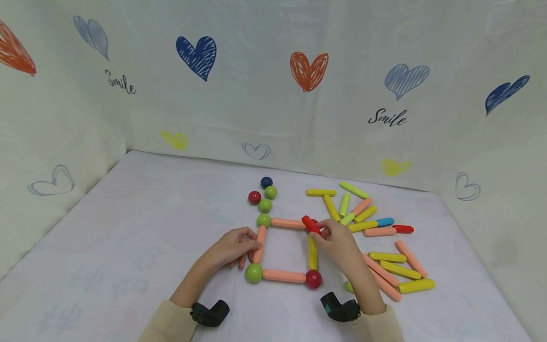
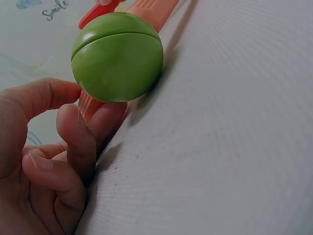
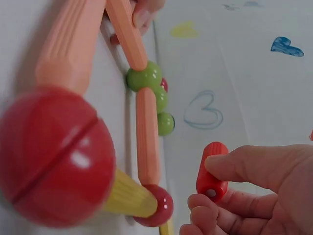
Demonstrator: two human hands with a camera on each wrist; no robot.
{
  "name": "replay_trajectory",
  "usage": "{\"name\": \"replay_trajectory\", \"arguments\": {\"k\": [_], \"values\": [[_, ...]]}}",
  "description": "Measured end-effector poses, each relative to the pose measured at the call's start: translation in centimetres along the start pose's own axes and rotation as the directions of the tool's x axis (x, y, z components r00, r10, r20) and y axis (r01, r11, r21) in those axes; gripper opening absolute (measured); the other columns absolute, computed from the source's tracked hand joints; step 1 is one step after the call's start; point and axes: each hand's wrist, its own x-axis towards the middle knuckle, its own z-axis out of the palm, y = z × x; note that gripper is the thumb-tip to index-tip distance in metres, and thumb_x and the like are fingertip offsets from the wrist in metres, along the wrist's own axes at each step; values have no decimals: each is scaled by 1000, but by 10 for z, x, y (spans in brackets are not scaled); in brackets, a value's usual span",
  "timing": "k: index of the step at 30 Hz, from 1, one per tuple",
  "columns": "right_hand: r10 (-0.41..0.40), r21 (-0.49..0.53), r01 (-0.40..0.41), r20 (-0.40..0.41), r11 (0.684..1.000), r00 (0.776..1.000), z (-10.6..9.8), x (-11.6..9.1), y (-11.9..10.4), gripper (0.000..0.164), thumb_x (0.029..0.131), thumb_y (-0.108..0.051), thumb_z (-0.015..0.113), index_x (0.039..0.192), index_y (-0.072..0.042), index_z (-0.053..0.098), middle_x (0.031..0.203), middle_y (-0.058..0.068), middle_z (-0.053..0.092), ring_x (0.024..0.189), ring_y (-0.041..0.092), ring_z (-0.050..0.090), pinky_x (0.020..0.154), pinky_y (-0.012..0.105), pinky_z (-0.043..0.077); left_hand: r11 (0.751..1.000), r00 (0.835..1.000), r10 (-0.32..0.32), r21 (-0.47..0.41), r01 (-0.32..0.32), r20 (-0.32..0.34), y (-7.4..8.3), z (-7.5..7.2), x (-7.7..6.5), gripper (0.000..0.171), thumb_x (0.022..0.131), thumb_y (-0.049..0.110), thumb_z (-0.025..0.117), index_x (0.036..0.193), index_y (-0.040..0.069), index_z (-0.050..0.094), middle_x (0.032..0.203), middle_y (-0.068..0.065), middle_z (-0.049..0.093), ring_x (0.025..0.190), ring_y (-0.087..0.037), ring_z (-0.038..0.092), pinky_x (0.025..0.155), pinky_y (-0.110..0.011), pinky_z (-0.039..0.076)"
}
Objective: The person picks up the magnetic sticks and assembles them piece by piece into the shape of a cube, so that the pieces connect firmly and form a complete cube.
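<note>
Sticks and balls form a square on the table. Its left side is a salmon stick point(image 1: 259, 243), which my left hand point(image 1: 234, 246) holds between thumb and fingers. A green ball point(image 2: 117, 56) at the front left corner hides part of that stick in the left wrist view. My right hand point(image 1: 340, 243) pinches a short red stick point(image 3: 212, 169) with a small grey disc in its end, raised over the back right corner. There a red ball point(image 3: 161, 205) joins a salmon stick point(image 1: 287, 223) and a yellow stick point(image 1: 313, 254). Another red ball point(image 1: 314, 279) marks the front right corner.
Beyond the back left green ball point(image 1: 263, 220) stand several more balls, green, red and a dark blue one point(image 1: 267, 182). Loose yellow, salmon, blue and red sticks point(image 1: 399, 270) lie scattered on the right. A heart-printed cloth point(image 1: 256, 109) hangs behind the table.
</note>
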Motion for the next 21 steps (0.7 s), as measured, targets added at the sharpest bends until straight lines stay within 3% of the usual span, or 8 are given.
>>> {"name": "replay_trajectory", "arguments": {"k": [4, 8, 15, 21], "values": [[-8, 13, 8, 27, 1000, 1000, 15, -4, -11, 31, 85, -14, 66, 112, -2, 59, 71, 5, 51, 55, 13, 43, 50, 19, 36, 1000, 1000, -12, 12, 12, -6, 0, 0, 1, 21, 88, 24, 59, 100, 7, 55, 58, 1, 59, 37, -8, 41, 37, -18, 28], [-65, 61, 63, 29, 996, 997, 30, -7, -18, 29, 85, -10, 65, 112, -1, 60, 67, 5, 50, 51, 13, 42, 46, 20, 34, 999, 999, -29, 20, 30, -16, 0, 1, 1, 21, 88, 24, 60, 100, 8, 56, 59, 0, 60, 38, -9, 42, 38, -18, 28], [-130, 74, 135, -70, 988, 989, 49, -10, -24, 25, 84, -13, 67, 106, 0, 63, 77, 5, 62, 67, 12, 51, 59, 21, 46, 1000, 1000, -19, 20, 19, -15, 0, 0, 0, 20, 88, 24, 59, 99, 8, 56, 57, 1, 59, 37, -9, 41, 37, -18, 28], [-136, 69, 143, -101, 987, 986, 58, -7, -28, 25, 84, -11, 67, 107, -1, 64, 75, 3, 59, 65, 12, 49, 55, 18, 43, 1000, 1000, 5, 14, -5, 2, 0, 0, 0, 21, 88, 24, 59, 99, 7, 56, 57, 1, 58, 37, -9, 41, 37, -19, 29]]}}
